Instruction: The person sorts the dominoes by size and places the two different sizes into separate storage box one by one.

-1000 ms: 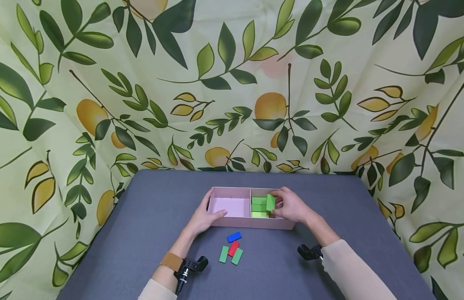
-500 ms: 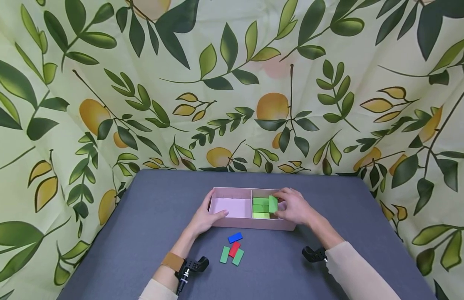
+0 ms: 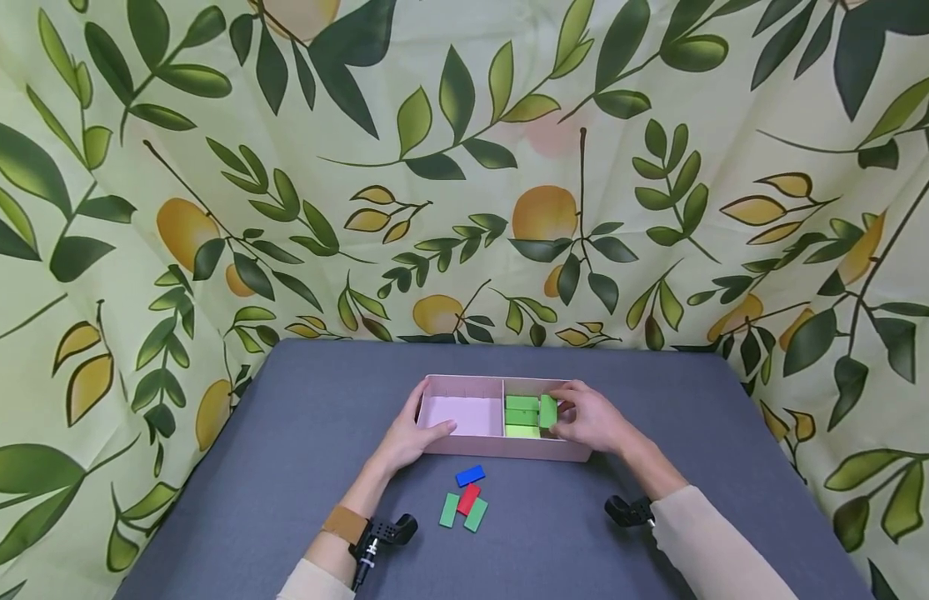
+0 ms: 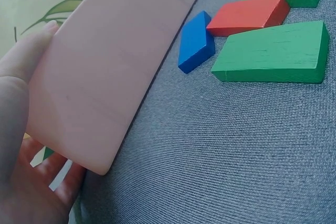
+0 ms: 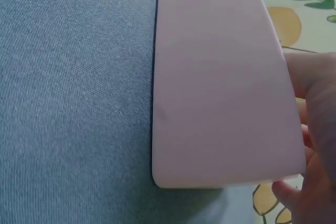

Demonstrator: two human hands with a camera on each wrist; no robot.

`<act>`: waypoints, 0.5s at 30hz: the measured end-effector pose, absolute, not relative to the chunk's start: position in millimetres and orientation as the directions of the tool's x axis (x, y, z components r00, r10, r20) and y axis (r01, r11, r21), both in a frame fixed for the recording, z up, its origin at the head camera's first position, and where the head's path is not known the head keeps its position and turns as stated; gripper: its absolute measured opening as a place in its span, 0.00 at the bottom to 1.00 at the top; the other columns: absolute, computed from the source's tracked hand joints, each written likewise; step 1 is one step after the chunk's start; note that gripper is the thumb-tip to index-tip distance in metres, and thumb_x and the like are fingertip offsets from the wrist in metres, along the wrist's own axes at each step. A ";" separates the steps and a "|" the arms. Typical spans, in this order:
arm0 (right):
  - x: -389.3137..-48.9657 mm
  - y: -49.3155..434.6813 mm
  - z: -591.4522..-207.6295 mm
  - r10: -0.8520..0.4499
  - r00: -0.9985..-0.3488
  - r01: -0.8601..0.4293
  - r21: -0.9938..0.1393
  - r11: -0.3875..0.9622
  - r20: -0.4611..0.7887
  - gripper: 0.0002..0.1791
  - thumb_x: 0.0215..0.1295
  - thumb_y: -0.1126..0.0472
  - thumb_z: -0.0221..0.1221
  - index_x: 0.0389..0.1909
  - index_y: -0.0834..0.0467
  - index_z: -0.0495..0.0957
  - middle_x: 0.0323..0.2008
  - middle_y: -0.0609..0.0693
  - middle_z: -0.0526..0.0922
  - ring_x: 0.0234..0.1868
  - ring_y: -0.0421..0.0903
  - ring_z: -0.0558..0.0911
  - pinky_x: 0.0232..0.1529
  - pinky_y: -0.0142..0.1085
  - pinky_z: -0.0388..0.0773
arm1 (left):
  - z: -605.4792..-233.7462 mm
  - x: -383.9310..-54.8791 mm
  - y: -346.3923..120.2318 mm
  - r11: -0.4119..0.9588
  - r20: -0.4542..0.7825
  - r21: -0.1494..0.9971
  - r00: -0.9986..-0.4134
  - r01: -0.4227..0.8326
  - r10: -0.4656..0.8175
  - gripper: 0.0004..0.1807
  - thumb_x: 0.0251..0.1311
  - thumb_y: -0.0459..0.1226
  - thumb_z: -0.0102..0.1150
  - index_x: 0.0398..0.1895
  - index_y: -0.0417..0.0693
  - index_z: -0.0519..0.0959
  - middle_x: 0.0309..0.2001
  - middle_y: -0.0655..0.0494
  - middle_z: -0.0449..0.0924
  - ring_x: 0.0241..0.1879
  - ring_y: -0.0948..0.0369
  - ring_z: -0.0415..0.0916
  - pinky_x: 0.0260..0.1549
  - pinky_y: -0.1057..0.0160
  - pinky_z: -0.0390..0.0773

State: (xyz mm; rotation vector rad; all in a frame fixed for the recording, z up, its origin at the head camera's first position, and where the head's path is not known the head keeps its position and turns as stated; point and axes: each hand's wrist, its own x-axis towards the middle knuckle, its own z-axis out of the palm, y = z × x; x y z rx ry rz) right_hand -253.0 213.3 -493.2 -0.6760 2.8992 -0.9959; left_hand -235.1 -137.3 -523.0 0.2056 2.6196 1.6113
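A pale pink box (image 3: 464, 444) with a divider stands on the table. Its left compartment (image 3: 462, 412) shows only the bare floor. In the right compartment lie several green blocks (image 3: 520, 403), with a lighter yellow-green piece (image 3: 521, 431) in front of them. My left hand (image 3: 406, 432) grips the box's left end, thumb over the front wall. My right hand (image 3: 590, 419) reaches into the right compartment and pinches an upright green block (image 3: 548, 412) beside the others. In the right wrist view the box wall (image 5: 226, 82) hides that block and the fingertips.
In front of the box lie a blue block (image 3: 470, 476), a red block (image 3: 467, 499) and two green blocks (image 4: 273, 53), close together on the grey cloth (image 3: 284, 500). A leaf-patterned curtain (image 3: 464, 208) hangs behind the table.
My right hand has shifted slightly right and lower, with the pinched green block now deeper in the right compartment. The left hand keeps its grip on the box.
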 end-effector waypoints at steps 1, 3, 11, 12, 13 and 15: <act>-253.7 212.3 -493.6 -0.400 -0.907 -0.397 -0.576 0.714 0.129 0.32 0.51 0.63 0.73 0.58 0.68 0.79 0.53 0.57 0.78 0.45 0.47 0.83 0.46 0.42 0.80 | -522.8 -234.9 -137.3 0.444 0.019 0.892 -0.989 0.082 0.144 0.55 0.56 0.53 0.73 0.82 0.55 0.51 0.78 0.43 0.55 0.73 0.41 0.58 0.67 0.33 0.57; -254.9 210.1 -493.9 -0.404 -0.907 -0.399 -0.547 0.736 0.118 0.31 0.51 0.63 0.73 0.57 0.68 0.80 0.53 0.56 0.78 0.46 0.47 0.82 0.47 0.43 0.80 | -522.3 -234.4 -137.3 0.443 0.018 0.893 -0.989 0.080 0.144 0.55 0.56 0.53 0.73 0.82 0.54 0.51 0.78 0.42 0.55 0.73 0.41 0.58 0.67 0.33 0.57; -259.4 201.1 -489.9 -0.428 -0.902 -0.407 -0.438 0.802 0.054 0.27 0.55 0.60 0.73 0.54 0.68 0.82 0.52 0.57 0.82 0.50 0.52 0.82 0.54 0.51 0.77 | -520.8 -234.4 -138.0 0.441 0.021 0.894 -0.989 0.085 0.149 0.55 0.56 0.53 0.73 0.82 0.55 0.50 0.79 0.42 0.54 0.73 0.41 0.58 0.67 0.33 0.57; -259.3 200.8 -490.0 -0.426 -0.903 -0.402 -0.438 0.804 0.047 0.27 0.55 0.60 0.73 0.54 0.68 0.82 0.52 0.57 0.82 0.50 0.51 0.81 0.54 0.51 0.78 | -520.8 -234.4 -138.0 0.441 0.021 0.893 -0.989 0.086 0.149 0.55 0.56 0.53 0.73 0.82 0.55 0.50 0.79 0.42 0.54 0.73 0.41 0.58 0.67 0.33 0.57; -259.2 200.9 -489.9 -0.426 -0.903 -0.400 -0.443 0.802 0.044 0.26 0.55 0.60 0.73 0.54 0.69 0.82 0.52 0.57 0.82 0.50 0.51 0.81 0.54 0.51 0.78 | -520.9 -234.4 -137.9 0.441 0.022 0.893 -0.989 0.086 0.148 0.55 0.56 0.53 0.73 0.82 0.54 0.50 0.79 0.42 0.54 0.73 0.41 0.58 0.67 0.33 0.57; -258.8 201.9 -490.0 -0.431 -0.901 -0.404 -0.452 0.795 0.048 0.26 0.55 0.62 0.72 0.53 0.69 0.82 0.51 0.58 0.81 0.48 0.51 0.81 0.52 0.50 0.79 | -520.9 -234.5 -137.7 0.438 0.022 0.895 -0.989 0.085 0.148 0.56 0.56 0.53 0.73 0.82 0.54 0.50 0.79 0.42 0.54 0.73 0.41 0.57 0.67 0.32 0.57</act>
